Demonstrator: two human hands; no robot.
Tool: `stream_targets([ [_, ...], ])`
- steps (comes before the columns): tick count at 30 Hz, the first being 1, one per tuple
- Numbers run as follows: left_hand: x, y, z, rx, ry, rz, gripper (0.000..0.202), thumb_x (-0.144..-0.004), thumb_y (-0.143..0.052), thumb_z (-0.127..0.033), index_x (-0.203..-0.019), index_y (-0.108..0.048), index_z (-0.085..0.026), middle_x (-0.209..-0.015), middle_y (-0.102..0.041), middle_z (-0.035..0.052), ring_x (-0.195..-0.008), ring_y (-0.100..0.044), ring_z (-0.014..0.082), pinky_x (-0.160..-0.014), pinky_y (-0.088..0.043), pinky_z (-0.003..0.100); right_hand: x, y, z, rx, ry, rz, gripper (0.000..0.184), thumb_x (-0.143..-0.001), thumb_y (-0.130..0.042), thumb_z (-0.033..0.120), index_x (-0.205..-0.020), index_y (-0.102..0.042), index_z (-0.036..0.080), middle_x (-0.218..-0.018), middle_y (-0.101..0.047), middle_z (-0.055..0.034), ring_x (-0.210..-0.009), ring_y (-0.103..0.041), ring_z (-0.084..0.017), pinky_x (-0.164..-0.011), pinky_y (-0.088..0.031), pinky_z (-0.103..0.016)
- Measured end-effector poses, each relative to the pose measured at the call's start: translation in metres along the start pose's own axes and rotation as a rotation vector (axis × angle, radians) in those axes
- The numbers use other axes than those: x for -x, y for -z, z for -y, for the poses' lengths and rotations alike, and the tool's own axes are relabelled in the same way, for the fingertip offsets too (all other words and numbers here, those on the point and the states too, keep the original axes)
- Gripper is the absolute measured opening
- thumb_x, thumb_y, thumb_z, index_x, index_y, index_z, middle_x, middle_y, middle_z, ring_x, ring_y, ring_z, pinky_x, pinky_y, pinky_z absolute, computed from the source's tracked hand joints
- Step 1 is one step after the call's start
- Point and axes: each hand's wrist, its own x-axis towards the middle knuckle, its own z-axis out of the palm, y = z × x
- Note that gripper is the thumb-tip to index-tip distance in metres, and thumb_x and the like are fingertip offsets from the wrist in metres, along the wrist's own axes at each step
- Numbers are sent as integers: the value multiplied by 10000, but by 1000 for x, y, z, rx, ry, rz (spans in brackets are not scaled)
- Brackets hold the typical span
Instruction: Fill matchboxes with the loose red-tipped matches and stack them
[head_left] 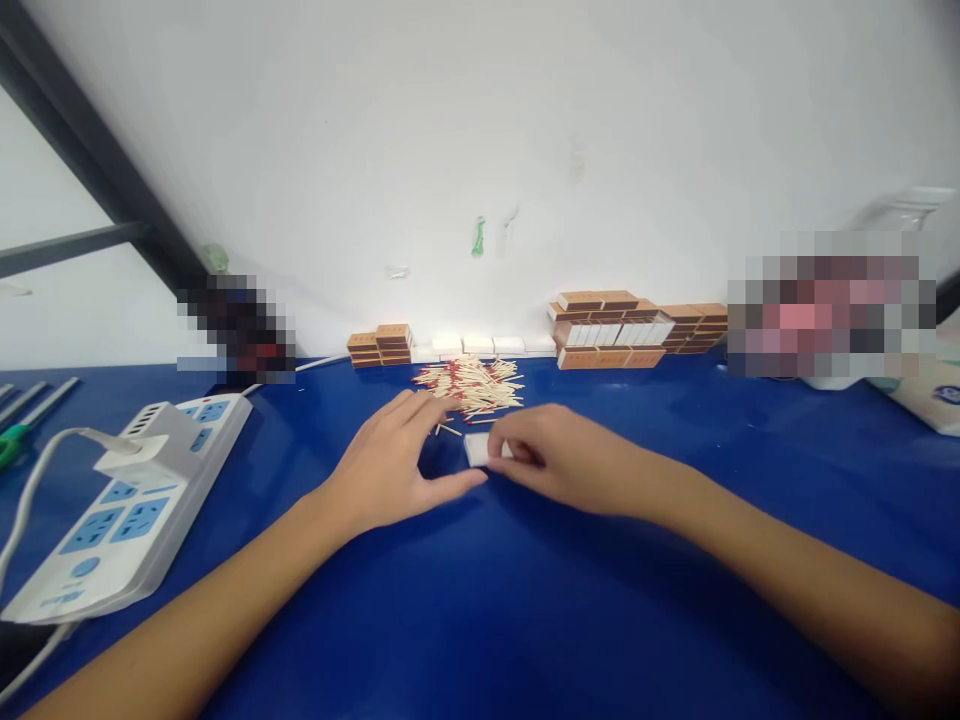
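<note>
A small white matchbox tray lies on the blue tabletop in front of a heap of matches with red heads. The curled fingers and thumb of my right hand close on the tray's right end and cover it. What lies inside the tray is too small to make out. To the left, my left hand is open, thumb and fingers apart. Its fingertips reach the near left edge of the heap, by a few loose matches, and its thumb points towards the tray.
Along the wall stand a small stack of brown matchboxes, a row of white trays and a larger stack of matchboxes. A white power strip with a plugged-in adapter and cable occupies the left side. Blurred items sit at both sides.
</note>
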Motion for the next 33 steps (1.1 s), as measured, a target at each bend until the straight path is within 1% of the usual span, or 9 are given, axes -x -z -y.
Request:
stream_targets([
  [3, 0, -2, -6, 78, -43, 116, 506, -837, -765, -585, -1172, -699, -212, -1091, -662, 93, -991, -637, 266, -868, -554, 444, 12, -5, 3, -120, -21, 12, 135, -980, -612, 287, -909, -699, 212, -723, -647, 17, -632, -534, -115, -613, -352, -254],
  [6, 0, -6, -9, 133, -49, 157, 320, -885, -748, -468, -1083, -733, -217, -1018, -655, 68, -931, -634, 228, -843, -547, 413, 5, -5, -18, -164, -62, -102, 175, -997, -595, 334, -953, -712, 212, -715, -639, 19, -626, -541, -119, -613, -374, -248],
  [9, 0, -7, -9, 151, -49, 158, 243, -893, -745, -389, -1055, -740, -209, -1018, -664, 64, -931, -637, 217, -858, -540, 407, -10, -7, -52, 1, -117, -306, 174, -982, -626, 343, -1025, -703, 193, -861, -674, -20, -711, -562, -139, -675, -400, -264],
  [12, 1, -8, -9, 162, -65, 160, 240, -896, -741, -379, -1063, -739, -207, -1027, -670, 62, -933, -634, 214, -854, -536, 402, -20, -14, -80, 128, -134, -312, 260, -974, -649, 349, -1169, -681, 180, -1040, -672, -70, -806, -588, -164, -741, -429, -287],
  [14, 2, -8, -9, 166, -66, 169, 248, -900, -738, -383, -1079, -737, -211, -1022, -671, 58, -931, -630, 213, -844, -534, 399, -24, -18, -88, 158, -141, -290, 241, -990, -631, 351, -1149, -679, 177, -1054, -662, -76, -851, -603, -177, -771, -439, -295],
  [18, 2, -9, -10, 157, -67, 175, 248, -910, -729, -375, -1101, -732, -216, -1022, -678, 60, -932, -629, 218, -843, -532, 404, -25, -18, -81, 233, -157, -235, 170, -1018, -595, 326, -1013, -662, 170, -1022, -659, -69, -866, -615, -178, -759, -432, -285],
  [23, 1, -8, -10, 150, -68, 176, 243, -921, -717, -376, -1102, -731, -214, -1018, -688, 67, -941, -637, 230, -845, -539, 411, -23, -15, -59, 520, -163, -125, 220, -1069, -505, 314, -1053, -658, 157, -1084, -677, -102, -925, -631, -206, -708, -414, -297],
  [29, -1, -9, -10, 156, -78, 159, 247, -932, -708, -380, -1112, -728, -211, -999, -700, 74, -928, -646, 233, -840, -551, 414, -23, -9, -37, 760, -148, 31, 216, -1017, -478, 85, -1099, -671, 135, -1176, -675, -148, -1027, -616, -238, -632, -396, -303],
  [33, -2, -9, -10, 161, -84, 142, 235, -927, -713, -364, -1100, -732, -207, -1000, -706, 69, -935, -655, 230, -857, -556, 417, -25, -8, -28, 809, -156, 83, 266, -1001, -443, 48, -1090, -688, 102, -1154, -679, -183, -1040, -611, -265, -614, -392, -315],
])
